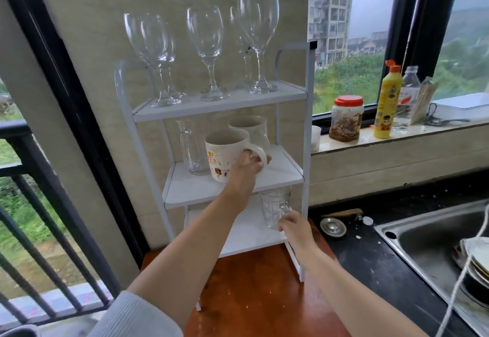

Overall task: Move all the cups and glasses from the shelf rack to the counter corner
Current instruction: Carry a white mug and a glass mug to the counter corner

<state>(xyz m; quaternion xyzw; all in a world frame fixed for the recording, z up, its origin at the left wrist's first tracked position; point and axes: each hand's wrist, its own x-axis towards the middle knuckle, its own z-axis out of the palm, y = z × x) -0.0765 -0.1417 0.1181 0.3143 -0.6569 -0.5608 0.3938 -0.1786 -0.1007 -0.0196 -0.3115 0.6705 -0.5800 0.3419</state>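
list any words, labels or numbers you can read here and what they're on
None can be read for certain.
Front mug, held by the left hand: orange printed marks, too blurred to read.
Yellow squeeze bottle: label with a cartoon figure, text too small.
Clear water bottle: red and white label, unreadable.
Red-lidded jar: no legible text.
Glass in the right hand: no print visible.

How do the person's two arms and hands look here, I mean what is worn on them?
Both hands are bare: no gloves, rings or watch can be seen on the left hand or the right hand. The left arm has a pale, ribbed knit sleeve pushed up toward the elbow, so the forearm is uncovered. The right forearm is uncovered too; no sleeve shows on it within the picture.
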